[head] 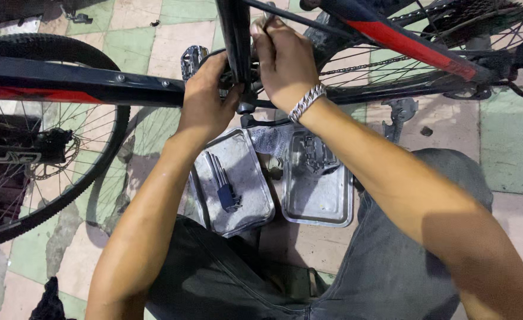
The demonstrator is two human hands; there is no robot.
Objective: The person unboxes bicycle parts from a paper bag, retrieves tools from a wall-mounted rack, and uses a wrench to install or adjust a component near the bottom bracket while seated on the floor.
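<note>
Seen from above, over both forearms. Left hand (205, 95) curled, fingers closed against the left side of the black seat tube (236, 35) of an upturned bicycle, just above the bottom bracket (246, 101). Right hand (282, 62) wrapped shut around the same tube from the right, fingertips hidden behind it; silver chain bracelet (307, 102) at the wrist. Could not tell whether either hand pinched a tool. Black-and-red frame bar (72, 86) stretched left, over a knobby-tyred wheel (48, 148) with a disc rotor. Metal pedal (193, 59) just beyond the left hand. Chain and spoked rear wheel (451, 35) at upper right. On the tiled floor (513, 142), between the knees, two dented metal trays (315, 207) side by side; in the left one, a folding hex key set (226, 186).
</note>
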